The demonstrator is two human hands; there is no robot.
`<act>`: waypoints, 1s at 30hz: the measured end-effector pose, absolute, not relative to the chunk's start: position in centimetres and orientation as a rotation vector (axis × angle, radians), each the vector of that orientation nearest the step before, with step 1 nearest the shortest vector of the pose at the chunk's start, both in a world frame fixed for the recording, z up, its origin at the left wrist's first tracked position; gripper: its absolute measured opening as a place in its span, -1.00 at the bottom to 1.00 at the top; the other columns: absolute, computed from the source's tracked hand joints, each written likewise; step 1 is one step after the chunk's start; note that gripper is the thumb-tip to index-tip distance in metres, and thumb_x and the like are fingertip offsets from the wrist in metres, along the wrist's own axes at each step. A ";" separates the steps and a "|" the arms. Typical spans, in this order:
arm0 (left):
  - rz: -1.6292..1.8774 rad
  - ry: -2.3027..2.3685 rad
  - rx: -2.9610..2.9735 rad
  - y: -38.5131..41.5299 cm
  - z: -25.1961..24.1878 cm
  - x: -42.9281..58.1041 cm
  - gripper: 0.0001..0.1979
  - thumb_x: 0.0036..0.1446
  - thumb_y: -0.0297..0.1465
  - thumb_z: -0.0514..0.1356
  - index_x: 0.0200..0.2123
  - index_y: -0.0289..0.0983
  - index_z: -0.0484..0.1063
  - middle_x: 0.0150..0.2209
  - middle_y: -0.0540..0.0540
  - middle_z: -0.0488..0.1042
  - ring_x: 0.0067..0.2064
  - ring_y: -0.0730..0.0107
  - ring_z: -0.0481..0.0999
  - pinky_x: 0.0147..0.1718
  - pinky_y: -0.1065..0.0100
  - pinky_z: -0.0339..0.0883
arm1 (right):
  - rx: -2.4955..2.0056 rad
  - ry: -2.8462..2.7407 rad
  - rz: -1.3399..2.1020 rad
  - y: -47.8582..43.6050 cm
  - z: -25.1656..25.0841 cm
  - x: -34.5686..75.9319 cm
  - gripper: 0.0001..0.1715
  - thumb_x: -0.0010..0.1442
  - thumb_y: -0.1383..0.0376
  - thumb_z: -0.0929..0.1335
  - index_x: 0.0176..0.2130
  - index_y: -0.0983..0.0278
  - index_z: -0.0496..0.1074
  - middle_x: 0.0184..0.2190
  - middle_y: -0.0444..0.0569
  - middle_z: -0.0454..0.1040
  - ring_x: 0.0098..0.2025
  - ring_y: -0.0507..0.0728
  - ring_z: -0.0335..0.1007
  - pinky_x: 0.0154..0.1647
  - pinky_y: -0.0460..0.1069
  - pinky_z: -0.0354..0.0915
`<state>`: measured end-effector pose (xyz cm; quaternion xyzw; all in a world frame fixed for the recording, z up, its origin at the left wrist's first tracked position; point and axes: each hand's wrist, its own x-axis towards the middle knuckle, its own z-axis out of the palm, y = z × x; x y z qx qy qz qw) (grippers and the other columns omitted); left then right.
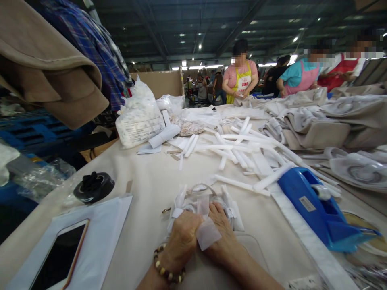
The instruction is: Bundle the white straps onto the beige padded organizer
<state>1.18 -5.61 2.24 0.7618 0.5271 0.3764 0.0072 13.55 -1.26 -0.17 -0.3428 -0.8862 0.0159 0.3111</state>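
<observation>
Both my hands press together on a bundle of white folded strips (196,201) near the front edge of the beige table (145,181). My left hand (181,235), with a bead bracelet at the wrist, is closed around the bundle's left side. My right hand (222,235) is closed on its right side. A piece of clear tape (208,233) runs from the bundle over the gap between my hands. A blue tape dispenser (317,209) stands just to the right.
A phone (60,257) lies on white sheets at the front left, beside a black round object (93,186). Loose white rolled strips (238,149) cover the table's middle. A stuffed plastic bag (139,114) sits at the back left, folded fabric (317,125) at the right. Other people work behind.
</observation>
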 end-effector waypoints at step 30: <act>1.130 1.461 2.793 -8.2 1.7 2.5 -0.60 0.22 -0.60 -0.21 -0.53 -0.38 0.31 -0.54 -0.13 0.39 -0.44 0.36 0.40 -0.45 0.30 0.36 | -0.740 -2.234 0.255 -0.3 -1.9 14.9 -0.70 0.07 0.59 0.26 -0.54 0.25 0.34 -0.53 -0.18 0.39 -0.41 0.01 0.33 0.11 0.07 0.13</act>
